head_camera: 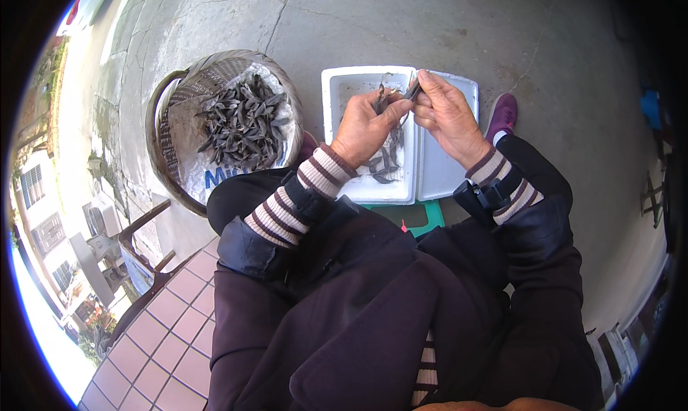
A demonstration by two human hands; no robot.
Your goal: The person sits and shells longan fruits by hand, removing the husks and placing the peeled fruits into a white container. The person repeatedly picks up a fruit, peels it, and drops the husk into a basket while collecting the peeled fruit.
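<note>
My left hand (361, 125) holds a small bunch of dark, dried seed pods (380, 102) with withered stems. Close beside it, the fingers of my right hand (449, 112) pinch a dark pod (413, 92) that reaches across to my left thumb. Both hands are above a white foam box (379, 196), partly covering it. Several dark pods (382, 164) lie on the floor of that box. Against its right side is a flat white foam panel (443, 166), possibly the lid.
A woven basket (155, 137) on the left holds a printed white sack (196, 169) heaped with dark pods (244, 121). Part of a green plastic stool (435, 213) shows below the box. Concrete ground (365, 24) surrounds these, with pink tiles (166, 333) at lower left.
</note>
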